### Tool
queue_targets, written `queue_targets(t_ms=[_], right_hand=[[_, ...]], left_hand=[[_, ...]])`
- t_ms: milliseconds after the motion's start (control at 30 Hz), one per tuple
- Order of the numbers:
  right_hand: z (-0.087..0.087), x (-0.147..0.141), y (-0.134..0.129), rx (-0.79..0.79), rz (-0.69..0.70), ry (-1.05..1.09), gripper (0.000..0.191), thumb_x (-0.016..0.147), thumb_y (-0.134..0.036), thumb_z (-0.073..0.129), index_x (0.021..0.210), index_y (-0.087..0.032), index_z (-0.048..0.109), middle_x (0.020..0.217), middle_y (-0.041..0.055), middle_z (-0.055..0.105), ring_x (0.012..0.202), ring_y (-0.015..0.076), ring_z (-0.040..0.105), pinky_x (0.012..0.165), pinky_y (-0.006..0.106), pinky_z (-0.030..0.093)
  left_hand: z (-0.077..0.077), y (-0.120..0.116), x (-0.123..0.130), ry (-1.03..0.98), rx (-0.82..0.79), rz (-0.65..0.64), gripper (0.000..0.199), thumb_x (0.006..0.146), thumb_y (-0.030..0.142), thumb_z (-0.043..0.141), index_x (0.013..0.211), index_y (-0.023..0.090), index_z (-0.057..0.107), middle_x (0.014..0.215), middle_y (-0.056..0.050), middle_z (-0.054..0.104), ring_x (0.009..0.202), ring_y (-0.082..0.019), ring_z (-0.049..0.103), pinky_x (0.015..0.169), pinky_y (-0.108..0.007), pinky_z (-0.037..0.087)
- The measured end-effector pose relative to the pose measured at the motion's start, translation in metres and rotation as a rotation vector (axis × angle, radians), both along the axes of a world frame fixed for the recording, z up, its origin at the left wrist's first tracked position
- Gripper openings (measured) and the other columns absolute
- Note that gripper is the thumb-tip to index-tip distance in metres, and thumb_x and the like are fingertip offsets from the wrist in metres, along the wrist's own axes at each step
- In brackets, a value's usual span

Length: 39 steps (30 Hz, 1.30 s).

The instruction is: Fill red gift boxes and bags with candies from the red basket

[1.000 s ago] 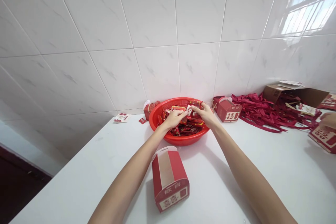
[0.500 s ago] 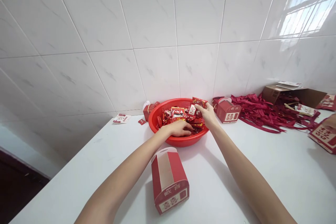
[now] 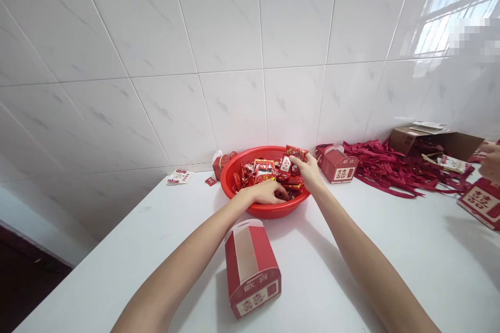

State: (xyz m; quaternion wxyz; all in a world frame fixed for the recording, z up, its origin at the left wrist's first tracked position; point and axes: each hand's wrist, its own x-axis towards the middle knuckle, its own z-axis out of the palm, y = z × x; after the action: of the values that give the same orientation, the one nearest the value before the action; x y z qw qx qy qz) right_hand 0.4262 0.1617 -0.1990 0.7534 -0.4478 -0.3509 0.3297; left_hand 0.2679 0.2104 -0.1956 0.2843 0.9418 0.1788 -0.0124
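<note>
A round red plastic basket (image 3: pixel 269 212) stands against the wall, filled with small red wrapped candies (image 3: pixel 264 170). My left hand (image 3: pixel 269 192) is down in the basket at its front, fingers curled among the candies; what they grasp, if anything, is hidden. At the basket's right side, my right hand (image 3: pixel 309 170) pinches red wrapped candies (image 3: pixel 296 153), one of them with a white label. Between my forearms a closed red gift box (image 3: pixel 255 268) with a beige strip and a white handle lies on the white table.
To the right are another red gift box (image 3: pixel 340 165), a heap of dark red ribbons (image 3: pixel 385 169) and an open cardboard box (image 3: pixel 463 144). At the right edge, another person's hand (image 3: pixel 491 161) is above a red box (image 3: pixel 482 202). Printed cards (image 3: pixel 180 177) lie left of the basket.
Both my hands have stayed almost in place, the left fingers shifting slightly among the candies. At the far right, the other person's hand has lifted off the red box.
</note>
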Motion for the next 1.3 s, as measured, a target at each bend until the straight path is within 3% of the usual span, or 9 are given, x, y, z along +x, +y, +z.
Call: queue_targets(t_ms=[200,367,500,633,900,1133,1300], right_hand=[[-0.002,0.002,0.001,0.016,-0.006,-0.014,0.033,0.061,-0.037,0.078,0.085,-0.020,0.063,0.075,-0.0002,0.071,0.066,0.0190,0.066,0.062,0.032,0.055],[-0.004,0.005,0.007,0.022,-0.068,0.025,0.033,0.060,-0.036,0.079,0.084,-0.022,0.062,0.075,-0.0007,0.070,0.069,0.0199,0.066,0.065,0.033,0.056],[-0.009,0.010,0.013,0.050,-0.125,0.037,0.034,0.060,-0.036,0.077,0.086,-0.023,0.060,0.082,-0.0001,0.070,0.076,0.0206,0.067,0.070,0.033,0.056],[-0.012,0.012,0.016,0.062,-0.180,0.019,0.035,0.060,-0.037,0.075,0.087,-0.023,0.058,0.082,-0.0013,0.068,0.078,0.0201,0.066,0.071,0.033,0.056],[-0.004,0.003,0.005,-0.002,0.013,0.008,0.039,0.056,-0.038,0.079,0.087,-0.022,0.061,0.086,0.0016,0.073,0.077,0.0227,0.069,0.068,0.035,0.057],[0.003,-0.001,-0.002,-0.010,0.126,-0.043,0.044,0.057,-0.045,0.083,0.090,-0.021,0.065,0.079,0.0020,0.074,0.074,0.0241,0.071,0.068,0.036,0.059],[0.008,-0.005,-0.008,-0.014,0.173,-0.089,0.045,0.056,-0.045,0.086,0.089,-0.020,0.068,0.085,0.0045,0.076,0.080,0.0264,0.072,0.069,0.036,0.060]], left_hand=[[-0.002,0.005,0.000,-0.012,0.116,0.105,0.019,0.080,0.024,0.058,0.086,0.019,0.076,0.087,-0.003,0.077,0.079,-0.019,0.066,0.074,-0.025,0.048],[-0.001,0.011,-0.003,-0.213,0.250,0.354,0.022,0.087,0.026,0.049,0.077,0.018,0.068,0.081,-0.006,0.072,0.076,-0.021,0.063,0.073,-0.030,0.046],[0.002,0.014,-0.007,-0.484,0.201,0.545,0.025,0.089,0.030,0.047,0.070,0.019,0.059,0.074,-0.003,0.067,0.073,-0.020,0.061,0.073,-0.030,0.046],[0.002,0.020,-0.010,-0.671,0.059,0.654,0.019,0.086,0.031,0.048,0.076,0.019,0.059,0.076,-0.002,0.067,0.075,-0.019,0.062,0.073,-0.029,0.046],[0.004,0.018,-0.011,-0.924,-0.048,0.586,0.027,0.085,0.045,0.051,0.081,0.019,0.057,0.077,-0.002,0.063,0.074,-0.017,0.058,0.072,-0.027,0.047],[0.007,0.010,-0.013,-0.861,-0.105,0.469,0.033,0.081,0.050,0.057,0.080,0.017,0.062,0.080,-0.003,0.067,0.077,-0.019,0.062,0.074,-0.029,0.049],[0.007,0.003,-0.021,-0.878,-0.080,0.549,0.029,0.081,0.044,0.056,0.082,0.017,0.067,0.083,-0.004,0.071,0.080,-0.019,0.064,0.076,-0.029,0.050]])
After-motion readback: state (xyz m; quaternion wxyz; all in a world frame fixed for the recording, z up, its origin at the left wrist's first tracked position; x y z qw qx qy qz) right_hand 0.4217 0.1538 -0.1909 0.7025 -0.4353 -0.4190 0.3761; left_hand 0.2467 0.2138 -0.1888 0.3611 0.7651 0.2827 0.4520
